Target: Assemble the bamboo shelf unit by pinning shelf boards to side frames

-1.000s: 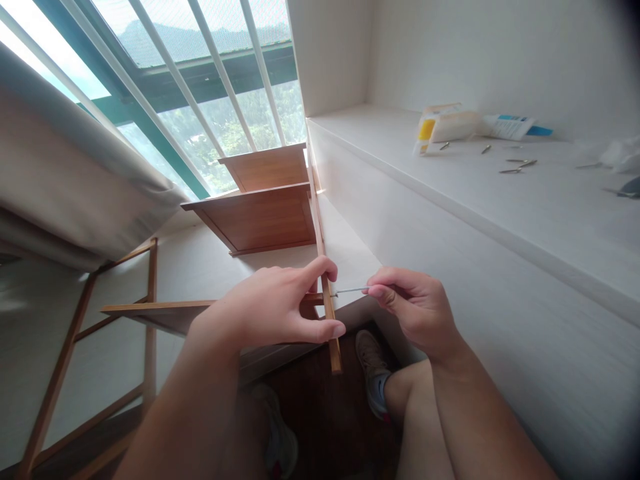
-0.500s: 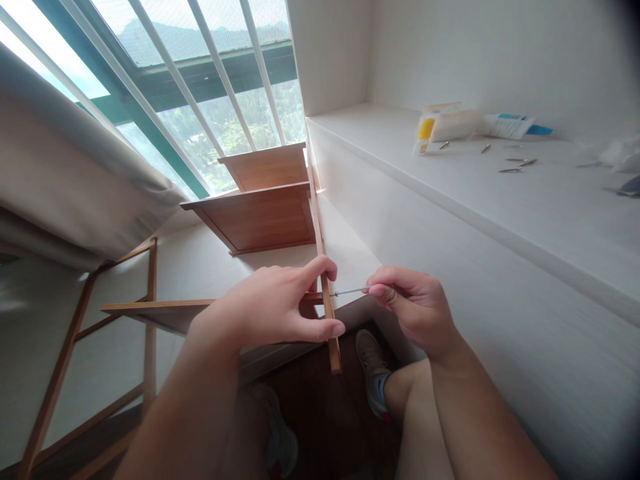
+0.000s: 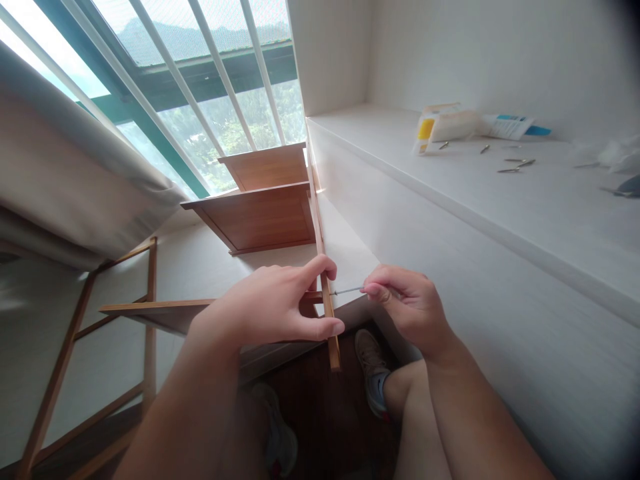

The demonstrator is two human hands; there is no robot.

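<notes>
A wooden shelf rack lies tipped on its side, its thin upright post (image 3: 323, 267) running toward me. My left hand (image 3: 273, 307) grips that post where a shelf board (image 3: 150, 309) meets it, thumb below and forefinger above. My right hand (image 3: 410, 307) pinches the head end of a long metal screw (image 3: 347, 291), whose tip sits against the post's right face. Two more shelf boards (image 3: 260, 217) stand farther along the rack by the window.
A white ledge (image 3: 500, 193) on the right carries several loose screws (image 3: 515, 165), a yellow-and-white packet (image 3: 440, 125) and a white tube (image 3: 510, 125). A white cabinet wall runs along my right. A curtain hangs at left. My knee and shoes are below.
My right hand has edged slightly left and up with the screw, pressing it closer into the post. The left hand and rack stay put.
</notes>
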